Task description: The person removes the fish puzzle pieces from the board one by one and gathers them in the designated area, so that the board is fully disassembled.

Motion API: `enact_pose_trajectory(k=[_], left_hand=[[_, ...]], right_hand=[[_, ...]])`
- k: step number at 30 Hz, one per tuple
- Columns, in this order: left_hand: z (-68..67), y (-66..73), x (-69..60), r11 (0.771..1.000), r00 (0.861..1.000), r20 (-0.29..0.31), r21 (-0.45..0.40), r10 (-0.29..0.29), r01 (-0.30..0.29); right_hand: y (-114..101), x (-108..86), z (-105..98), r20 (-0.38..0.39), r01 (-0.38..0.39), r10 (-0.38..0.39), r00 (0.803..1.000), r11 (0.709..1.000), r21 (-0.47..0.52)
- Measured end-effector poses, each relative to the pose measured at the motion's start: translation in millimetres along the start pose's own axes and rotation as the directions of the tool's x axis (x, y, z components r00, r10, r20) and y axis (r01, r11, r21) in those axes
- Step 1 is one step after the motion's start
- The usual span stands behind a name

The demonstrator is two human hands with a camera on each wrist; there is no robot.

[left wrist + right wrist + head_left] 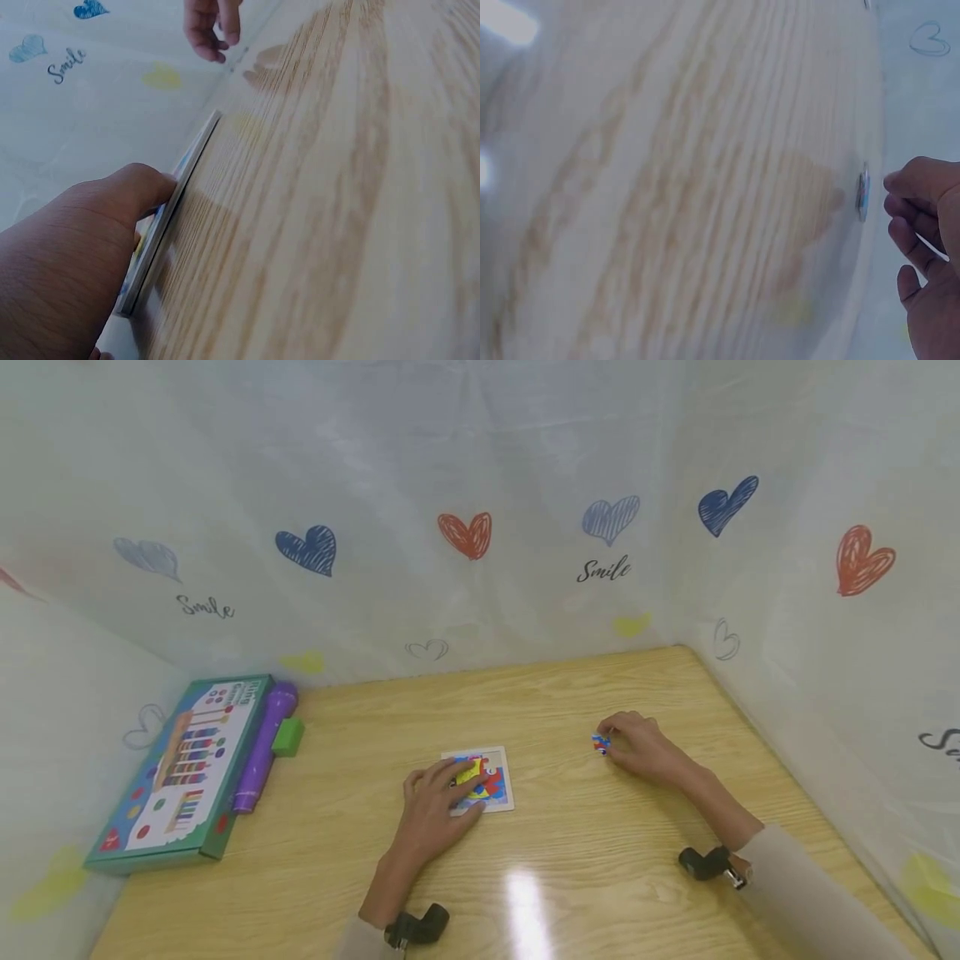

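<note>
A square puzzle board (513, 793) with a red, yellow and blue picture lies on the table. My left hand (433, 810) rests over its left part, fingers spread and covering some of the picture. In the left wrist view, the thumb of my left hand (82, 232) touches the edge of the board (174, 202). To the right, a small colourful puzzle piece (601, 743) is by the fingertips of my right hand (641, 750). The right wrist view shows that piece (863, 195) on the table, a small gap from my right hand (934, 232), its fingers loosely bent.
On the table's left side lies a green-edged game box (187, 768), with a purple microphone-shaped toy (262, 747) along it and a green block (288, 737) beside that. A pale curtain (525, 610) with hearts hangs behind and beside the wooden table (360, 727).
</note>
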State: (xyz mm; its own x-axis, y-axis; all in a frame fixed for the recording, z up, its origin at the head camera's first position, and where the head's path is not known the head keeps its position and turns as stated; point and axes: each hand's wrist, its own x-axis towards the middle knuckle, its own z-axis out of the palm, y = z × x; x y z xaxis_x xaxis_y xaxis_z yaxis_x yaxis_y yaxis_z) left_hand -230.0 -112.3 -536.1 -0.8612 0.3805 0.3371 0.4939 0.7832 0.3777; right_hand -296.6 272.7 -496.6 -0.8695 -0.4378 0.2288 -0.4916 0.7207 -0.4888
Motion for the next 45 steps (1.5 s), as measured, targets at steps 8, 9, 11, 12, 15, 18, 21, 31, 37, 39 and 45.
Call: enact_pose_trajectory(k=[8,9,11,12,15,18,21,31,37,39,45], left_hand=[[0.0,-2.8,-1.9,0.999,0.999,-0.004,0.005,0.035,-0.035],[-0.2,-2.9,-2.3,0.999,0.999,-0.002,-0.003,0.039,-0.039],[-0.5,-3.3,-2.7,0.998,0.999,-0.005,-0.02,0.051,-0.051],[-0.5,-3.3,-2.7,0.998,0.998,-0.007,-0.029,0.056,-0.056],[-0.8,-3.4,-2.7,0.996,0.997,-0.019,-0.053,0.073,-0.074],[-1.3,-3.4,-2.4,0.995,0.997,-0.019,-0.059,0.077,-0.078],[-1.1,-3.3,-2.1,0.995,0.996,-0.022,-0.051,0.085,-0.086],[0.7,-3.3,-2.9,0.996,0.996,-0.017,-0.04,0.085,-0.085],[-0.1,-1.3,-2.6,0.994,0.995,-0.028,-0.049,0.093,-0.095],[-0.7,-0.8,-2.7,0.994,0.995,-0.026,-0.05,0.096,-0.097],[-2.1,-1.0,-3.9,0.996,0.996,-0.005,-0.032,0.088,-0.088]], right_hand=[[-26,7.2,-1,-0.011,0.067,-0.067,0.998,0.998,0.018],[-29,8.1,0,-0.011,0.069,-0.069,0.998,0.997,0.019],[-35,9.9,1,-0.009,0.071,-0.071,0.997,0.997,0.021],[-38,10.6,2,-0.005,0.07,-0.07,0.998,0.997,0.026],[-45,12.7,5,0.006,0.072,-0.072,0.997,0.995,0.063],[-51,16.1,9,0.014,0.088,-0.09,0.996,0.993,0.073],[-57,20.3,14,0.004,0.118,-0.118,0.993,0.991,0.058],[-78,35.4,32,-0.016,0.174,-0.173,0.985,0.984,0.047],[-89,43.5,41,-0.018,0.201,-0.2,0.98,0.977,0.065],[-92,46.1,44,-0.01,0.202,-0.201,0.979,0.977,0.069],[-101,53.9,53,0.027,0.201,-0.202,0.979,0.978,0.059]])
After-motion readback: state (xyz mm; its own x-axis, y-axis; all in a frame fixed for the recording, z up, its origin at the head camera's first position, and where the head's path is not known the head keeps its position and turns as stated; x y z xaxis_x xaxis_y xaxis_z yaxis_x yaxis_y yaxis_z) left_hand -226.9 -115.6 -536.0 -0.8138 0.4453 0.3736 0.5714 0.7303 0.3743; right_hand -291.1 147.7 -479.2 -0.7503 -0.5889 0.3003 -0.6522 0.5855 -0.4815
